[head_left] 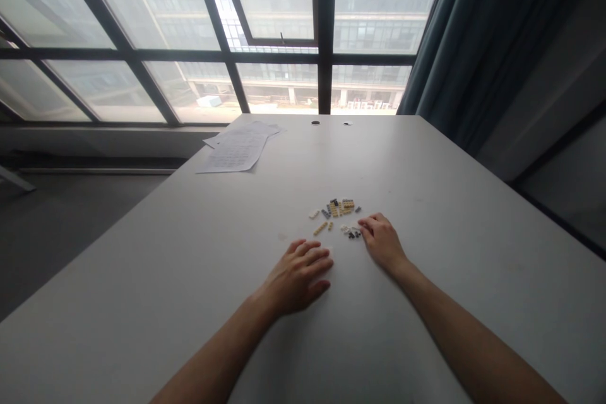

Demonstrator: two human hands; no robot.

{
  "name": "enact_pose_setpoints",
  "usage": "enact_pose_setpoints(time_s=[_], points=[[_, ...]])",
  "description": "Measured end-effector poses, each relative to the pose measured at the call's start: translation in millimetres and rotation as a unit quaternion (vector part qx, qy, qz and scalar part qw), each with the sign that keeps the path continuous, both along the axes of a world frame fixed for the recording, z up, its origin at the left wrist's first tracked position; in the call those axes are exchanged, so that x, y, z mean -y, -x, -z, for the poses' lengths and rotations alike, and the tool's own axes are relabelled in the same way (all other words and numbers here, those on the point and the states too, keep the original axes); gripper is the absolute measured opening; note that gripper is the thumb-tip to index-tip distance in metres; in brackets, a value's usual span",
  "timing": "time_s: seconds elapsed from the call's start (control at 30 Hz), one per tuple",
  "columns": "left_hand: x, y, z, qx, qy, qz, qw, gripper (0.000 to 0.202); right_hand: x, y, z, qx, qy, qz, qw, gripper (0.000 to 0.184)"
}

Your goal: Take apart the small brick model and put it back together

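Note:
Several tiny building bricks (pixel 337 213), tan, white, grey and black, lie scattered in the middle of a white table (pixel 189 252). My left hand (pixel 298 274) rests palm down on the table just below and left of the pile, its fingers stretched flat and holding nothing. My right hand (pixel 381 241) lies at the pile's right edge with its fingers curled, the fingertips touching the small dark and white pieces (pixel 353 232). Whether a piece is pinched between them is too small to make out.
Printed paper sheets (pixel 239 148) lie at the table's far left corner. Two small cable holes (pixel 331 122) sit near the far edge. Big windows stand behind the table, and a dark curtain (pixel 473 44) hangs at the right.

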State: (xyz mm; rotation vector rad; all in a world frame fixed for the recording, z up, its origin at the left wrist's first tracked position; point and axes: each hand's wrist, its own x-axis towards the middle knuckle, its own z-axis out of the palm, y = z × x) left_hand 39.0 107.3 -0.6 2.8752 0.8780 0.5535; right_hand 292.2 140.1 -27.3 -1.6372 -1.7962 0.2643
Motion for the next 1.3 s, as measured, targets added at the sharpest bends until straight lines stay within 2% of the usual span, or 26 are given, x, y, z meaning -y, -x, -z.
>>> enact_pose_setpoints(time_s=[0.23,0.43,0.5,0.57,0.63,0.7,0.8,0.97,1.23,1.3], points=[[-0.7,1.6,-1.8,0.007,0.001,0.004,1.000,0.031,0.6,1.6,-0.6,-0.017,-0.009,0.010,1.000,0.013],[-0.7,0.7,1.7,0.072,-0.040,-0.008,0.997,0.027,8.0,5.8,-10.9,-0.062,-0.031,0.022,0.997,0.007],[-1.1,0.3,4.8,0.101,-0.053,-0.020,0.993,0.031,17.6,17.6,-16.4,-0.114,-0.061,-0.009,0.992,0.006],[-1.6,0.4,8.1,0.139,-0.058,-0.036,0.988,0.035,30.3,35.5,-19.5,-0.160,-0.081,-0.078,0.981,0.006],[-2.0,1.0,10.6,0.178,-0.058,-0.046,0.981,0.027,42.8,54.5,-19.3,-0.183,-0.085,-0.163,0.966,0.007],[-1.8,1.7,11.5,0.207,-0.058,-0.044,0.976,0.015,51.5,68.2,-16.9,-0.199,-0.090,-0.196,0.956,0.008],[-0.7,1.4,9.7,0.225,-0.068,-0.032,0.971,0.010,55.8,73.0,-13.6,-0.205,-0.095,-0.202,0.953,0.006],[1.4,-1.0,6.5,0.247,-0.100,-0.014,0.964,0.015,55.1,64.0,-15.1,-0.208,-0.069,-0.205,0.954,0.006],[0.5,-0.9,14.4,0.278,-0.071,0.033,0.957,0.030,52.8,66.5,-7.9,-0.223,-0.076,-0.209,0.949,0.005],[0.3,-1.3,15.8,0.286,-0.068,0.025,0.956,0.029,51.5,66.2,-6.2,-0.221,-0.078,-0.207,0.950,0.006]])
